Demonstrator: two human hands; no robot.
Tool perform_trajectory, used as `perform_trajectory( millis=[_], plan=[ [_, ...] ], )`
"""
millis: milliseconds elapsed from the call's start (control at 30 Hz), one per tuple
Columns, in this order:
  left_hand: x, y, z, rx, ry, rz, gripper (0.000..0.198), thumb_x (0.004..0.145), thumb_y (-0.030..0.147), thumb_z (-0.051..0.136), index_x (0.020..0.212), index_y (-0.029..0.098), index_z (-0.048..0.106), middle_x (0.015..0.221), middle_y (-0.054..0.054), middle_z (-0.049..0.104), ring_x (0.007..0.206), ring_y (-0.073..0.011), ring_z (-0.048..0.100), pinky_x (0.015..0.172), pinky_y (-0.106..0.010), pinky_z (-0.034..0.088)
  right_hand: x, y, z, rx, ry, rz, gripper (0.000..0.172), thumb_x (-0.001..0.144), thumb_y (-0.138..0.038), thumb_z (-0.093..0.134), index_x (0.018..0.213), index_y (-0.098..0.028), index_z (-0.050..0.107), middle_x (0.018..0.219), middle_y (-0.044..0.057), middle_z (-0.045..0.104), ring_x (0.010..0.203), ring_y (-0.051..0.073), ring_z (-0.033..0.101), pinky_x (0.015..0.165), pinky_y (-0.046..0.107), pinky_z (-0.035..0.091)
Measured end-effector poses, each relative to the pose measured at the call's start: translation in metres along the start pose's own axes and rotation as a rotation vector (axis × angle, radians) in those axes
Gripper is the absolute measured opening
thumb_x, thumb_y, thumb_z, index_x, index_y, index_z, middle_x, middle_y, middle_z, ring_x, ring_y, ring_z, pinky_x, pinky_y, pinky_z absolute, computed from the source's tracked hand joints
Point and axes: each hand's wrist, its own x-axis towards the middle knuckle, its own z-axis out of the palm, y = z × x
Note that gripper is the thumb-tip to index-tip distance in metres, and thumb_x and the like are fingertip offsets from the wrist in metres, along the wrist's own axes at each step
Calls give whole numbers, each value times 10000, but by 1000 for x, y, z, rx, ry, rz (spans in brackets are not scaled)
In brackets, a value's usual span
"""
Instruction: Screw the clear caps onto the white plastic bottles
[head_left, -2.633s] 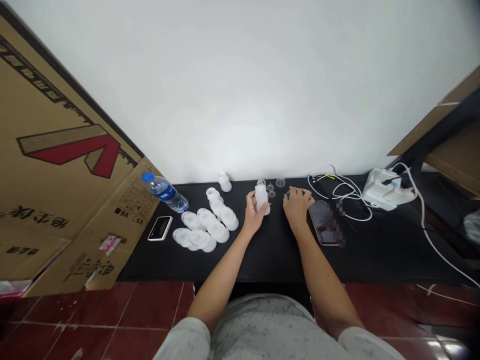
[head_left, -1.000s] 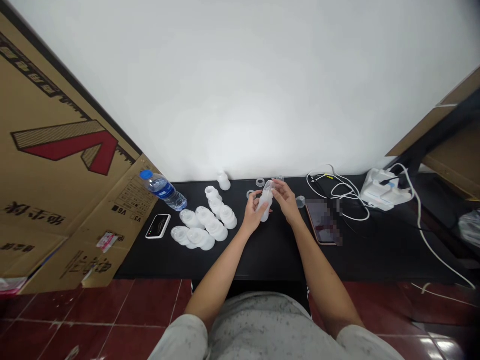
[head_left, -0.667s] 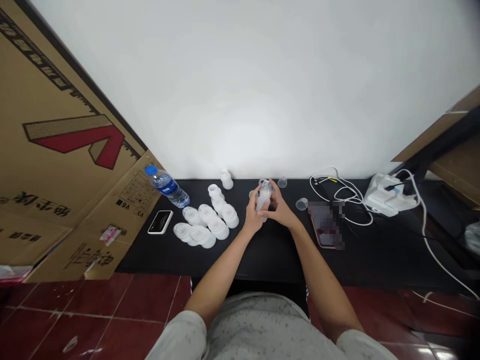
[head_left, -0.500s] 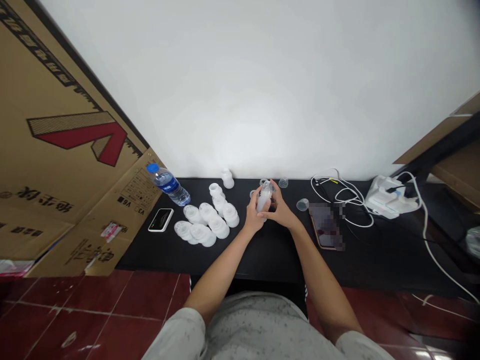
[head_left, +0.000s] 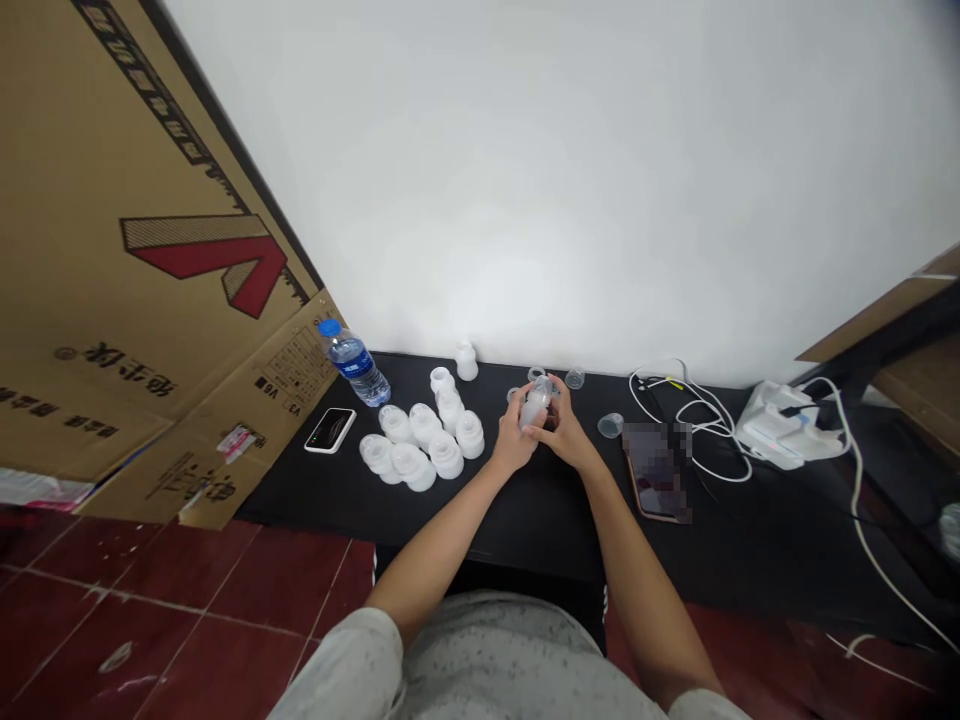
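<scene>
A small milky-white bottle (head_left: 533, 408) with a clear top is between my hands above the black table (head_left: 517, 510). My left hand (head_left: 512, 436) is wrapped round its left side. On the right, my right hand (head_left: 564, 430) has its fingers on the top and its thumb against the lower body. Several white bottles (head_left: 446, 455) stand in a cluster left of my hands, some with clear caps. One more white bottle (head_left: 466, 361) stands apart near the wall. Clear caps (head_left: 574, 379) lie behind my hands, and another clear cap (head_left: 610, 426) lies to their right.
A water bottle (head_left: 355, 366) and a white device (head_left: 330, 430) are at the left, beside a large cardboard box (head_left: 180, 330). At the right lie a phone (head_left: 654, 475), white cables (head_left: 701, 430) and a white power strip (head_left: 787, 425).
The camera view has shifted and tilted slightly. My hands still hold the bottle, and the right fingers now sit closer round its top.
</scene>
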Motion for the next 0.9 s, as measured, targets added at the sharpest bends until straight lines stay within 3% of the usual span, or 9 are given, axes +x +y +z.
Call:
perform_trajectory(
  millis=[233,500,700,900],
  plan=[
    [1,3,1,-23,32,-19,598,980,521,734,1504,284,567,1045,-49,759,833,-221,730,813,-365,593,0,-5,5,-61,5,-27,1211,773,-432,948,1719,-302,203,1362,122,695,1215,314,725,1050,490,602],
    [1,15,-6,54,-22,48,541,996,433,708,1496,276,573,1317,-109,736,1132,-299,748,1028,-472,575,-1,-4,11,-60,68,-59,1032,872,-449,859,1689,-306,245,1403,112,710,1194,282,741,1097,490,572],
    [-6,10,-4,54,-42,107,599,972,295,696,1547,271,529,1438,-133,692,1266,-328,717,1133,-553,533,-3,-10,14,-115,218,-35,875,869,-440,836,1590,-270,370,1138,83,811,930,288,802,896,469,647],
    [-7,5,0,210,-42,191,636,981,292,671,1585,254,475,1563,-160,609,1421,-358,617,1201,-601,474,-3,-12,19,-132,325,-42,777,854,-448,826,1510,-293,439,955,31,821,701,275,769,722,438,649]
  ],
)
